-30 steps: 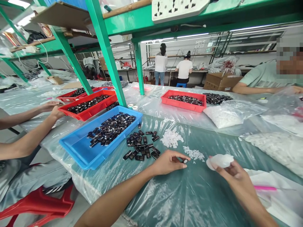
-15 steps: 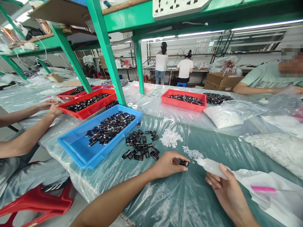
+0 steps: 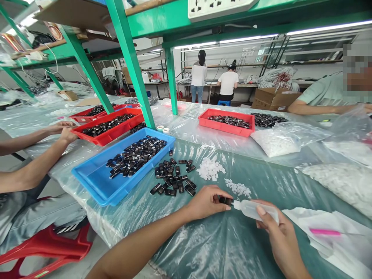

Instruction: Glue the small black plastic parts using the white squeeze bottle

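Note:
My left hand (image 3: pixel 207 202) pinches a small black plastic piece (image 3: pixel 226 200) between thumb and fingers, its end facing right. In my right hand (image 3: pixel 274 223) lies a translucent squeeze bottle (image 3: pixel 255 209), held sideways with its nozzle at the end of the black piece. Whether the tip touches or enters it, I cannot tell. Beyond my hands are a heap of tiny white pieces (image 3: pixel 238 188) and a heap of larger white pieces (image 3: pixel 210 168). Loose black pieces (image 3: pixel 174 176) lie on the plastic-covered table left of these heaps.
A blue tray (image 3: pixel 87 176) of black pieces stands at left, red trays (image 3: pixel 226 130) behind. A pink-handled tool (image 3: pixel 324 232) rests on white sheeting (image 3: pixel 334 252) at right. Bags of white pieces (image 3: pixel 273 143) lie beyond. Green posts (image 3: pixel 132 66) rise from the table. A co-worker's hands (image 3: pixel 66 131) are at left.
My right hand has brought the bottle left and slightly down, from beside the tiny white pieces to the black piece's end. My left hand has barely moved.

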The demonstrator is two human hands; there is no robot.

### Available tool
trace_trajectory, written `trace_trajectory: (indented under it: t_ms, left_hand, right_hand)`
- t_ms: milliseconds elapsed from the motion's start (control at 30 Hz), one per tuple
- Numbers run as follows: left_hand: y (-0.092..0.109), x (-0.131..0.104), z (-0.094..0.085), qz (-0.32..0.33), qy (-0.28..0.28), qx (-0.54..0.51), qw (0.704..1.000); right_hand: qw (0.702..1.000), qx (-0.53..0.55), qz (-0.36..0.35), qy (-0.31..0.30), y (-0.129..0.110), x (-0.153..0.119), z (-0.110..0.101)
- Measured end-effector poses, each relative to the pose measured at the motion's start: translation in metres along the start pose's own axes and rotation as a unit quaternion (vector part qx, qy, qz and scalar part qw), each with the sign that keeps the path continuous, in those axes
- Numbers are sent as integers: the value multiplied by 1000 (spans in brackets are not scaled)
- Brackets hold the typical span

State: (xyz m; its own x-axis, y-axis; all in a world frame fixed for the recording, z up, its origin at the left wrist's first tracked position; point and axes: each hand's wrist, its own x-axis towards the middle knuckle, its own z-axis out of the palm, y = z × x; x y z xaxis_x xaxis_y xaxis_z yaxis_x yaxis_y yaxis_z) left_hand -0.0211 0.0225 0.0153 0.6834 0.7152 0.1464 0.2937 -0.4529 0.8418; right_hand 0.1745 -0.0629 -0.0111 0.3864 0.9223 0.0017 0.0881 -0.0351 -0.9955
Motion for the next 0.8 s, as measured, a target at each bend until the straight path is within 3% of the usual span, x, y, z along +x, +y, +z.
trace_trajectory:
  t_ms: [200,800]
  left_hand:
    - [-3,1,1,14,10,13,1000]
    - [-4,0,1,9,1,10,1000]
  right_hand:
    - [994,-96,-54,18,-9,-6,2]
    - [989,-119,-92,7,-5,-6,1]
